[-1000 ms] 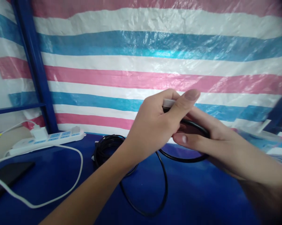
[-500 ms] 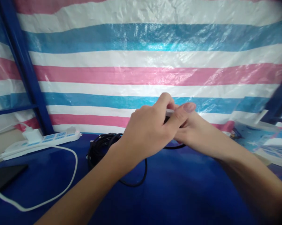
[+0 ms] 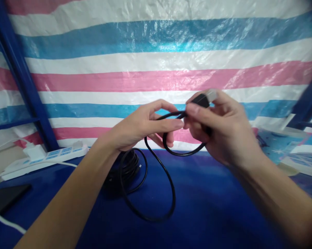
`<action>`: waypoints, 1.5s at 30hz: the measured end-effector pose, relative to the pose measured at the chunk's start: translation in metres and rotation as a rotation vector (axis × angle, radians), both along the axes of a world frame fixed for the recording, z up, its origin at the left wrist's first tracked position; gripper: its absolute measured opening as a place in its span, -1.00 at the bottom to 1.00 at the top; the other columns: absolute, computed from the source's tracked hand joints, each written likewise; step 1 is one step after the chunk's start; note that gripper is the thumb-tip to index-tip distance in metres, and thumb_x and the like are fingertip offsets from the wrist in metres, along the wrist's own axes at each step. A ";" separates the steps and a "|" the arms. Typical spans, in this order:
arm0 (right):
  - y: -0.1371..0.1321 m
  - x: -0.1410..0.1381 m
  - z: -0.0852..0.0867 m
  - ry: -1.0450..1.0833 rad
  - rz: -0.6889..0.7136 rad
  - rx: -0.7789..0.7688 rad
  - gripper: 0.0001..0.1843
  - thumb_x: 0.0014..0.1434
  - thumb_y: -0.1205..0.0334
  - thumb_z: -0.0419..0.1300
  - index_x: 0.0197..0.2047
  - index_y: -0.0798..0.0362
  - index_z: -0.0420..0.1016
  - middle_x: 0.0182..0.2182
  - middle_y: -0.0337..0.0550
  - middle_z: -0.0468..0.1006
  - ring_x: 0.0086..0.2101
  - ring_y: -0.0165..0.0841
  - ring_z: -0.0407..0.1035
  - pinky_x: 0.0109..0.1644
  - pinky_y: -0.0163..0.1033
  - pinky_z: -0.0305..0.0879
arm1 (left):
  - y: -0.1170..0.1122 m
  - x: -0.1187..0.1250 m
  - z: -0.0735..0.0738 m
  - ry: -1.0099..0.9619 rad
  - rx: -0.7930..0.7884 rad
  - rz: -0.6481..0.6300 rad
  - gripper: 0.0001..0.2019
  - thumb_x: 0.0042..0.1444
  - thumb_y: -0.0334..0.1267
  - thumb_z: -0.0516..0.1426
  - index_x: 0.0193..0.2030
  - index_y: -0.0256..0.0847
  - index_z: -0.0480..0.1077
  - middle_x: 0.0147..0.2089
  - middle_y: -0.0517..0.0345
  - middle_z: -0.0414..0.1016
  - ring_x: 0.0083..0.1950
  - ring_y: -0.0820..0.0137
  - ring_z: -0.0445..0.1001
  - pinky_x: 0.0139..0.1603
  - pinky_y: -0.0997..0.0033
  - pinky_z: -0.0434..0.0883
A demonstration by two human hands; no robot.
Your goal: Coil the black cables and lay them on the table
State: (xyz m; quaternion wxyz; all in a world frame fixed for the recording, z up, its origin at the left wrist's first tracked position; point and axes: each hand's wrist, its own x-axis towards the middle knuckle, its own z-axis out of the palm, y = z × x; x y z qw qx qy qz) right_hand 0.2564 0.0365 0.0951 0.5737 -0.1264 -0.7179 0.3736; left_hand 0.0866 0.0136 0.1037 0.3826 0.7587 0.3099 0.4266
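Observation:
In the head view, my right hand (image 3: 223,126) grips the black connector (image 3: 201,100) of a cable, its pale end piece pointing up and right. The black cable (image 3: 171,176) bends in a small loop below the connector and hangs in a larger loop over the table. My left hand (image 3: 156,122) pinches the cable just left of the connector, thumb in front and fingers behind. Under my left wrist a coiled bundle of black cable (image 3: 126,169) lies on the table, partly hidden by my forearm.
A white power strip (image 3: 65,152) with a white plug (image 3: 35,150) stands at the left on the blue table (image 3: 197,207). Nearer is a flat black object (image 3: 10,197). At the right sits a light-blue patterned container (image 3: 277,141). A striped plastic sheet (image 3: 145,81) hangs behind.
My hands have moved apart from their overlapped position, bringing the connector and looped cable into sight. More cable now hangs lifted above the table.

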 end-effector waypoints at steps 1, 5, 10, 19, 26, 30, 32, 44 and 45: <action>-0.001 -0.001 0.000 0.046 0.012 -0.035 -0.80 0.09 0.22 0.28 -0.38 0.04 0.30 -0.59 -0.35 0.36 -0.66 -0.59 0.11 -0.66 -0.41 -0.13 | 0.002 -0.003 -0.001 -0.014 -0.066 -0.072 -0.77 0.14 -0.05 0.13 -0.25 -0.16 0.27 -0.51 0.28 0.37 -0.44 0.47 0.49 -0.40 0.51 0.39; 0.001 0.003 0.003 -0.035 0.004 -0.057 -0.85 0.13 0.18 0.22 -0.36 0.03 0.34 -0.52 -0.31 0.42 -0.58 -0.51 0.28 -0.53 -0.36 0.15 | 0.011 -0.002 -0.009 -0.182 -0.196 -0.166 -0.56 0.23 0.07 -0.06 -0.53 -0.20 0.10 -0.67 0.43 -0.16 -0.71 0.65 0.02 -0.44 0.49 0.35; 0.006 0.016 0.005 -0.519 -0.321 0.263 -0.86 0.09 0.26 0.23 -0.24 0.01 0.39 -0.30 -0.23 0.50 -0.27 -0.38 0.41 -0.32 -0.34 0.27 | 0.010 0.010 -0.010 0.085 0.127 0.350 -0.54 0.18 0.06 0.00 -0.60 -0.23 0.14 -0.63 0.29 0.03 -0.62 0.61 -0.02 -0.60 0.50 -0.08; -0.002 0.019 0.007 -0.705 -0.193 0.246 -0.73 0.16 0.22 0.14 -0.55 0.13 0.36 -0.66 -0.30 0.27 -0.64 -0.59 0.05 -0.61 -0.41 -0.07 | -0.009 0.026 -0.003 0.138 0.233 0.228 -0.57 0.23 -0.02 -0.03 -0.59 -0.23 0.14 -0.61 0.28 0.08 -0.58 0.59 0.07 -0.51 0.49 0.12; -0.006 0.009 0.007 -0.092 0.016 -0.232 -0.61 0.01 0.20 0.30 -0.63 0.09 0.16 -0.80 -0.43 0.02 -0.77 -0.62 -0.11 -0.69 -0.41 -0.12 | 0.001 0.025 -0.011 -0.295 0.024 -0.025 -0.46 0.23 0.09 -0.05 -0.65 -0.19 -0.09 -0.70 0.38 -0.21 -0.69 0.64 -0.08 -0.47 0.46 0.26; -0.001 0.006 0.002 -0.234 0.084 -0.176 -0.56 0.12 0.12 0.23 -0.65 0.09 0.16 -0.77 -0.36 0.10 -0.71 -0.57 0.06 -0.59 -0.38 0.14 | 0.003 0.022 -0.013 -0.351 0.108 0.025 -0.46 0.21 0.06 -0.02 -0.64 -0.17 -0.15 -0.67 0.37 -0.26 -0.66 0.64 -0.20 -0.62 0.48 -0.08; 0.002 0.010 0.002 -0.502 -0.012 -0.069 -0.59 0.15 0.08 0.19 -0.63 0.12 0.29 -0.68 -0.24 0.29 -0.60 -0.50 0.24 -0.53 -0.37 0.19 | 0.002 0.020 -0.012 -0.213 0.141 0.055 -0.48 0.19 0.03 0.01 -0.65 -0.17 -0.11 -0.66 0.35 -0.23 -0.63 0.63 -0.19 -0.60 0.47 -0.13; -0.014 -0.001 0.008 0.053 -0.117 -0.283 -0.68 -0.18 0.39 0.05 -0.78 0.08 -0.04 -0.76 -0.31 -0.14 -0.74 -0.58 -0.17 -0.72 -0.34 -0.13 | 0.000 0.032 -0.013 -0.332 -0.001 -0.114 -0.48 0.13 0.08 0.06 -0.61 -0.19 -0.09 -0.65 0.39 -0.20 -0.68 0.71 -0.13 -0.66 0.59 -0.08; -0.014 0.000 0.008 0.098 -0.110 -0.318 -0.68 -0.18 0.39 0.04 -0.78 0.08 -0.05 -0.76 -0.30 -0.14 -0.74 -0.57 -0.15 -0.72 -0.32 -0.11 | 0.000 0.032 -0.013 -0.360 -0.032 -0.145 -0.47 0.13 0.10 0.06 -0.61 -0.18 -0.11 -0.65 0.39 -0.22 -0.69 0.71 -0.14 -0.66 0.57 -0.08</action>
